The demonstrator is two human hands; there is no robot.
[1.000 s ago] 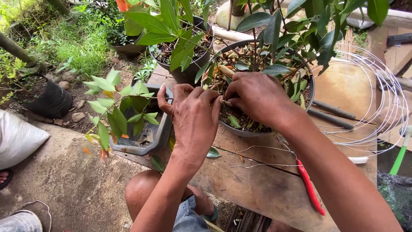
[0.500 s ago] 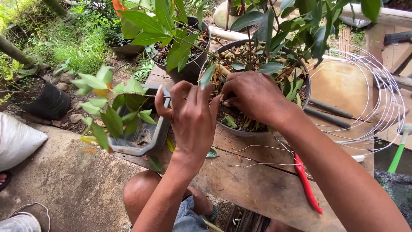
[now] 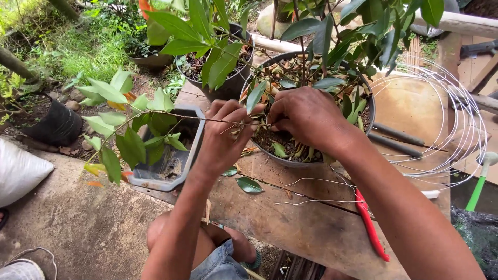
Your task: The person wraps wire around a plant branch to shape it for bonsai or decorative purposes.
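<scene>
Fingers of the left hand (image 3: 223, 137) and the right hand (image 3: 306, 116) are pinched together on a thin leafy branch (image 3: 171, 118), over the near rim of a round grey pot (image 3: 290, 162). The pot stands mid-way along a worn wooden bench (image 3: 311, 228) outdoors; red-handled pliers (image 3: 371, 223) lie toward its near edge, and coiled wire (image 3: 446, 124) toward its right end.

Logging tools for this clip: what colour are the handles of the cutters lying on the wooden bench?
Red, seen in the head view: the cutters' handles lie beside the person's right forearm.
</scene>
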